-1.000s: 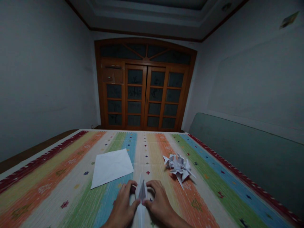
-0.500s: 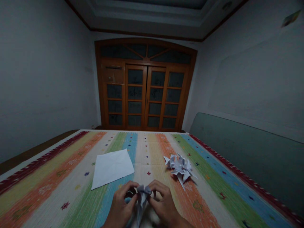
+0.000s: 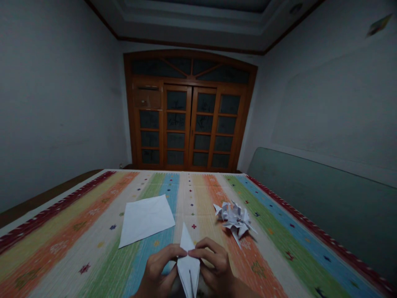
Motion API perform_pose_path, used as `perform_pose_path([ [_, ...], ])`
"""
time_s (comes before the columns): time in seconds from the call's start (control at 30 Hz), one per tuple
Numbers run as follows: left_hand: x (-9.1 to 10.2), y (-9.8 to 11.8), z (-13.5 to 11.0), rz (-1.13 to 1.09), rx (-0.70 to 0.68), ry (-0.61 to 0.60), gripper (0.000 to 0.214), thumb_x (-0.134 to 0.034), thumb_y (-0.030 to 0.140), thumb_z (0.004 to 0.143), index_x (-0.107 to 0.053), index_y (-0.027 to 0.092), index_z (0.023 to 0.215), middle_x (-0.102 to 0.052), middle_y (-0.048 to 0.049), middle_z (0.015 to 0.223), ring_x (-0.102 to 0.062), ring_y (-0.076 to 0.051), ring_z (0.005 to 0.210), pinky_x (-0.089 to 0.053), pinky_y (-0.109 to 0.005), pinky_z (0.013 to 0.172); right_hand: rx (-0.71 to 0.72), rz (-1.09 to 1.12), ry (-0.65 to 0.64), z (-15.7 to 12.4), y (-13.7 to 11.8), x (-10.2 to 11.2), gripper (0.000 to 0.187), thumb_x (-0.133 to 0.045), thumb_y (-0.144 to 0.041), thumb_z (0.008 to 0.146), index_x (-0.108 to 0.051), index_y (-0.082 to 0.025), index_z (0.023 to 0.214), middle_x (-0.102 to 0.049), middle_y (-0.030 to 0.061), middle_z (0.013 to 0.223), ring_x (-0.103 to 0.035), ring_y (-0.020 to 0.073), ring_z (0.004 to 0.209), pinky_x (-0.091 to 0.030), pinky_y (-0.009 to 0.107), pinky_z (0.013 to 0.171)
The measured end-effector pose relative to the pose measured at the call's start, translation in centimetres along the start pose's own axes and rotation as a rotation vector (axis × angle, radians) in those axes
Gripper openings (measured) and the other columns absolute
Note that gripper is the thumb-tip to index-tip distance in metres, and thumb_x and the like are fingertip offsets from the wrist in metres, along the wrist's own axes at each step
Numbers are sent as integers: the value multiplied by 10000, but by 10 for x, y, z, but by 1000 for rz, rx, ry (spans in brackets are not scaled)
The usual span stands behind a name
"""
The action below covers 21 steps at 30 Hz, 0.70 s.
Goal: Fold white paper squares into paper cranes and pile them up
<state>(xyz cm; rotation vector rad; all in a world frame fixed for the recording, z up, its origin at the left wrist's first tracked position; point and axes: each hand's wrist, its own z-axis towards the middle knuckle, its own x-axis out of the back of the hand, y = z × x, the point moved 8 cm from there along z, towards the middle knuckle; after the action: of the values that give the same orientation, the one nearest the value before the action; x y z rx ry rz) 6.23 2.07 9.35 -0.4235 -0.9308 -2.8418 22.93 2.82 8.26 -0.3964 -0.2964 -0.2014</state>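
A folded piece of white paper point(image 3: 189, 269), long and pointed at its far end, is held between my two hands close to the near edge of the view. My left hand point(image 3: 159, 269) pinches its left side, with thumb and forefinger on the paper. From the other side my right hand point(image 3: 217, 267) grips it, its forefinger meeting the left one near the middle. A slit runs down the paper's near half. Beyond my left hand lies a flat white paper sheet point(image 3: 147, 219). Several folded white paper figures point(image 3: 235, 219) sit in a heap beyond my right hand.
A striped, patterned cloth point(image 3: 102, 231) covers the table. Along the right side stands a pale green panel point(image 3: 310, 190). Wooden doors with glass panes point(image 3: 192, 124) close off the far wall.
The folded paper's upper flap now stretches forward as a long point, where before it was bunched between my fingers. My fingertips have come together over its middle. The sheet and heap stay put.
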Motion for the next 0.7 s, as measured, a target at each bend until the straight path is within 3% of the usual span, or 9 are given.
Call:
perform_pose_path([
  [0.23,0,-29,-8,16,240,35,172,-661,159,835,-787,257,901,-822,-23,854,-792,-231,770,-634,-272,756,-228,54,-23,-8,17,-7,305,-641,-69,834,-817,-243,1012,-751,84,871,-736,223,770,-582,296,667],
  [0.43,-3,-45,-11,-54,389,32,101,-704,239,820,-803,243,800,-820,-28,803,-790,-232,750,-626,-261,727,-358,112,57,-10,28,-8,230,-641,-60,765,-791,-216,844,-747,60,763,-717,217,725,-550,286,662],
  [0.57,-8,-52,-12,-163,462,45,192,-742,368,853,-796,217,748,-820,-56,805,-778,-241,736,-626,-284,708,-482,204,91,-13,39,-13,154,-674,-90,753,-765,-214,750,-754,53,760,-714,214,739,-541,288,682],
  [0.7,-8,-58,-14,-223,533,107,315,-816,491,801,-762,201,689,-798,-52,733,-770,-246,717,-625,-293,696,-654,326,72,-21,50,-24,79,-740,-195,774,-747,-195,696,-751,53,738,-707,210,724,-548,289,682],
])
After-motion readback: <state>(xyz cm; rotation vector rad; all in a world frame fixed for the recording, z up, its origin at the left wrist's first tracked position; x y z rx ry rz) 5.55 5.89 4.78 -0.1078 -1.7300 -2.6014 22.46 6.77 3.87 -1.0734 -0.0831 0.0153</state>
